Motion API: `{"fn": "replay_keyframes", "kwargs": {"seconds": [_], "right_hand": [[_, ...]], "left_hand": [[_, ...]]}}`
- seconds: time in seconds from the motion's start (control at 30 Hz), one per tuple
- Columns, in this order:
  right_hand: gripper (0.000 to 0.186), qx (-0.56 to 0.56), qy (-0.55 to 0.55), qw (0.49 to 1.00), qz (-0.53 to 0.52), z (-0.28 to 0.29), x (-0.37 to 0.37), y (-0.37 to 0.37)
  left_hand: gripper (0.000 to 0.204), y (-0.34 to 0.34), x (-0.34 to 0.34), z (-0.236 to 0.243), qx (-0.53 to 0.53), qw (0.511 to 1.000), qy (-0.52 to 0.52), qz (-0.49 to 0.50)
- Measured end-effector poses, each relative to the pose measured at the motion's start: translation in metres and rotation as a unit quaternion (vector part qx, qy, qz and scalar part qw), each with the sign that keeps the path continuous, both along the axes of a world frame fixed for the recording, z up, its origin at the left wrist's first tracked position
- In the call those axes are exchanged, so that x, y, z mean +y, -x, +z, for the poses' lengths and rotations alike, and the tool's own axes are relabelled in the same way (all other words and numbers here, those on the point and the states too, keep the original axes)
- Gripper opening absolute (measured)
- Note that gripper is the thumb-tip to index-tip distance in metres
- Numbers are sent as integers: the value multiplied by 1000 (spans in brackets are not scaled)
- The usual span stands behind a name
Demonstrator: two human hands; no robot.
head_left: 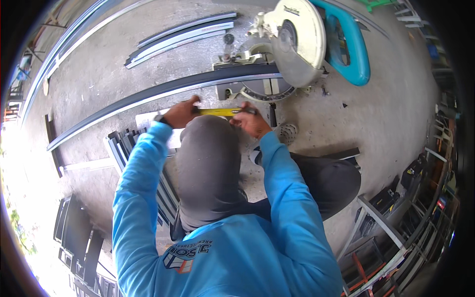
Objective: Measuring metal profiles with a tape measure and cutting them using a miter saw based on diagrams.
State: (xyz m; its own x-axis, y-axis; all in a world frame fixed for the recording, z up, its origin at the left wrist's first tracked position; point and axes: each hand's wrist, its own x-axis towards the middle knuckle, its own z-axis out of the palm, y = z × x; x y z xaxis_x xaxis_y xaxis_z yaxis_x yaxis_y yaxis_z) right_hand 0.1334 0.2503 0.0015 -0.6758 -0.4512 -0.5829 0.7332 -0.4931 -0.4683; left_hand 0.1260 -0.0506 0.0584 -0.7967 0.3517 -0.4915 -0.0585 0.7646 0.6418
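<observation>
I crouch on a concrete floor in front of a mitre saw (292, 42) with a pale blade guard and a teal handle. A long dark and silver metal profile (143, 96) lies across the saw's base and runs off to the left. A yellow tape measure (217, 112) is stretched between both hands, just in front of the profile. My left hand (182, 112) pinches its left end by the profile. My right hand (251, 122) grips its right end, where a dark part shows. My grey hood hides the space below the hands.
A bundle of silver profiles (183, 35) lies on the floor at the back. Dark profiles (123, 143) are stacked under my left arm. Dark frames (74, 227) lean at lower left. Metal racks (396, 237) stand at the right. A round drain cover (287, 132) sits near my right hand.
</observation>
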Motion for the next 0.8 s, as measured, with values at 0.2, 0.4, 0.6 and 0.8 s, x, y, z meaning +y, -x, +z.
{"fn": "replay_keyframes", "kwargs": {"seconds": [0.2,0.4,0.6,0.8], "right_hand": [[10,16,-112,910,-399,-44,181,62],[15,36,-262,861,-434,-25,257,157],[25,344,-588,708,-187,-20,267,197],[37,248,-655,598,-390,-86,224,165]], "left_hand": [[22,-20,-126,1,-94,976,158,114],[21,-19,-90,1,80,974,157,141],[17,38,-52,-13,146,968,155,131],[19,80,-63,-16,134,966,188,113]]}}
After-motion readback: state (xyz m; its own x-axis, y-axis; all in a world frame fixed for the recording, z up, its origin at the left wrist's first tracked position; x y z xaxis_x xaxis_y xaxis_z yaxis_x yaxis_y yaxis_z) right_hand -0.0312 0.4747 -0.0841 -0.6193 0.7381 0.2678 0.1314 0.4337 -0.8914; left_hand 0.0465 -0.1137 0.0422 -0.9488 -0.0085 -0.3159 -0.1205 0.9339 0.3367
